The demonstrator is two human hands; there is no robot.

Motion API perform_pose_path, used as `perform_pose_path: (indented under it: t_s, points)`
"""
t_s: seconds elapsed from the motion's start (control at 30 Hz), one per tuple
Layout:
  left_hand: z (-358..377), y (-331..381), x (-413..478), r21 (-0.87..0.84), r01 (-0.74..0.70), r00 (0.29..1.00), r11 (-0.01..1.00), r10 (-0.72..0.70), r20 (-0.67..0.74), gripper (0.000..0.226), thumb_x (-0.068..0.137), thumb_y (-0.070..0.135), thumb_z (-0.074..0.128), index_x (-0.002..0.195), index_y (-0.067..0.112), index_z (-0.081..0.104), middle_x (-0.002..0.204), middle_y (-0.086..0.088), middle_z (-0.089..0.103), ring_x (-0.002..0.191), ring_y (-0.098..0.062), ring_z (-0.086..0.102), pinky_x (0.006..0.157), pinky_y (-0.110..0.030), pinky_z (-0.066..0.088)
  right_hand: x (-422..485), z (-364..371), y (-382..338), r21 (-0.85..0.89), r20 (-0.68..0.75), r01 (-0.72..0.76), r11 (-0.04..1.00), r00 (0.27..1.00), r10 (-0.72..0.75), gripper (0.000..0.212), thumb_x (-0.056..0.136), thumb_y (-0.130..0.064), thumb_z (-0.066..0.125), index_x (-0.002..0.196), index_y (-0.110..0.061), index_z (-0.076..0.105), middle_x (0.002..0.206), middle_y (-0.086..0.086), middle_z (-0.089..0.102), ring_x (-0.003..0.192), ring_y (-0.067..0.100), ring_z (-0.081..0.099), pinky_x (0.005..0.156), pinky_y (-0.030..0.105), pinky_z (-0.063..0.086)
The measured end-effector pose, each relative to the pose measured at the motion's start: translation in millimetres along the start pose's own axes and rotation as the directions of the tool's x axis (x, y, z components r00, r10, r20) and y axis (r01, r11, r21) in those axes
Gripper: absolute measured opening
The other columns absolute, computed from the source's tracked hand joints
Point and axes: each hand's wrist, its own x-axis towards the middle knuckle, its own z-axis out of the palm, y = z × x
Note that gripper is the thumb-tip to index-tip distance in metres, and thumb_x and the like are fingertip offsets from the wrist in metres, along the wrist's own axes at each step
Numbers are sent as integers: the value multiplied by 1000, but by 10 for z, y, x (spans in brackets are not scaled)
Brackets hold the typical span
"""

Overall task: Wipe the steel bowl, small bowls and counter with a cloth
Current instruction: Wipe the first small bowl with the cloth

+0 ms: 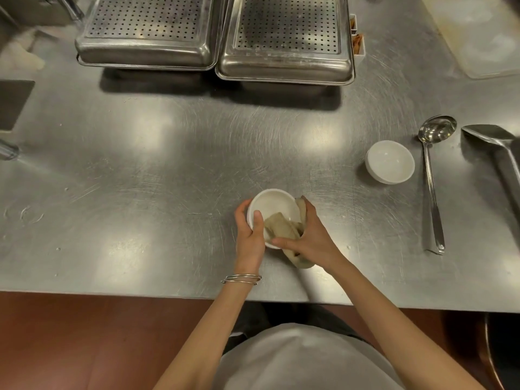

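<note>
A small white bowl [270,204] is held tilted just above the steel counter [168,170], near its front edge. My left hand [249,235] grips the bowl's left rim, thumb inside. My right hand [309,237] holds a beige cloth [281,228] bunched against the bowl's right side, with part of the cloth pressed inside the bowl. A second small white bowl [389,161] stands upright and alone on the counter to the right. No steel bowl can be made out.
Two perforated steel pans [146,32] [287,38] sit at the back. A ladle [430,178] and a flat steel scoop [495,153] lie at the right. A white cutting board [478,32] is at the back right.
</note>
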Motion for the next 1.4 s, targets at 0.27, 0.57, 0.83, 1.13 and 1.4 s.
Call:
perform_pose_path:
  t_s: [0.27,0.57,0.83,1.13,1.4]
  points:
    - [-63,-46,5,147,-159,973,976,130,188,24,89,40,35,113,42,41,112,28,47,96,17,50,82,-12,43,78,-111,-13,-91,-67,-48,995,997,42,68,63,-38,83,116,-25,42,100,-7,58,93,15,57,78,31,48]
    - [-163,76,186,81,3,973,997,-22,231,35,94,24,52,127,31,43,121,12,50,101,0,53,78,-17,49,65,-43,-58,-228,-218,-65,971,976,14,62,72,-42,72,122,-26,39,103,-2,61,92,22,59,79,38,49]
    - [106,-211,-43,12,-193,981,981,193,-26,42,91,12,45,123,38,38,125,15,47,112,4,48,95,-18,41,27,53,-72,-84,-98,-164,983,983,155,67,70,-33,77,120,-15,35,102,0,54,90,19,55,71,28,43]
    - [-228,54,301,205,-142,902,968,41,430,48,92,-1,50,130,24,37,124,8,46,112,-10,47,96,-25,43,127,-152,-132,-352,-96,-57,934,995,25,53,72,-35,72,114,-21,43,92,-3,55,83,22,54,69,30,40]
    - [34,-216,17,-1,-252,968,968,252,18,40,86,17,55,121,32,43,124,7,51,110,2,51,93,-14,43,31,-49,-112,-241,-128,-110,964,988,81,57,74,-38,74,116,-18,41,96,-3,53,85,20,53,71,29,40]
